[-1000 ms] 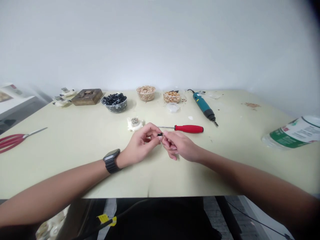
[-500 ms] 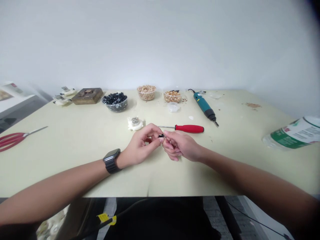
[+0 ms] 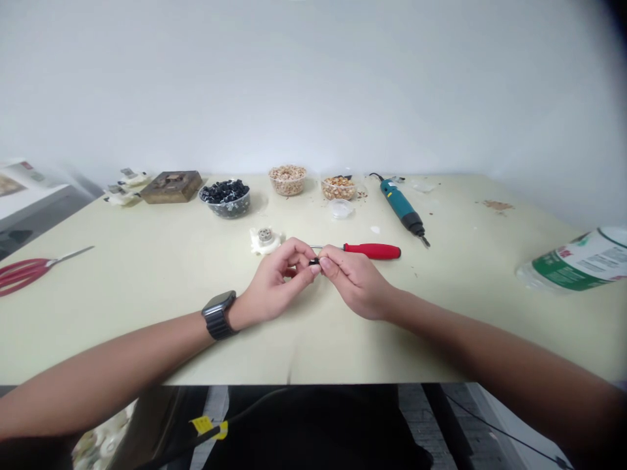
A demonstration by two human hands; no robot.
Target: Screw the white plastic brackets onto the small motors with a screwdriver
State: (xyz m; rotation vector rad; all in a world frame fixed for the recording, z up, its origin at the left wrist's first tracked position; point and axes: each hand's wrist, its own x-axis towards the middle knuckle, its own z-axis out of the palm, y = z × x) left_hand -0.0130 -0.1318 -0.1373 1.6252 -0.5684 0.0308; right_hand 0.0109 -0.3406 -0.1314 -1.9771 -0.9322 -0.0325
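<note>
Between the thumb and fingers of my left hand is a small black part, its exact kind too small to make out. My right hand is closed in a pinch against the right end of that part; whatever sits in its fingertips is hidden. Just beyond the hands lies a screwdriver with a red handle, its shaft partly covered by my fingers. A white plastic piece with a round metal gear-like insert rests beyond my left hand.
Along the back stand a metal block, a bowl of black parts, tubs of small brass-coloured pieces and a teal electric screwdriver. Red scissors lie at left, a green-and-white plastic container at right.
My right hand has turned over, its fingers now curled under and its thumb on top, pinching at the black part. My left hand stays almost where it was.
</note>
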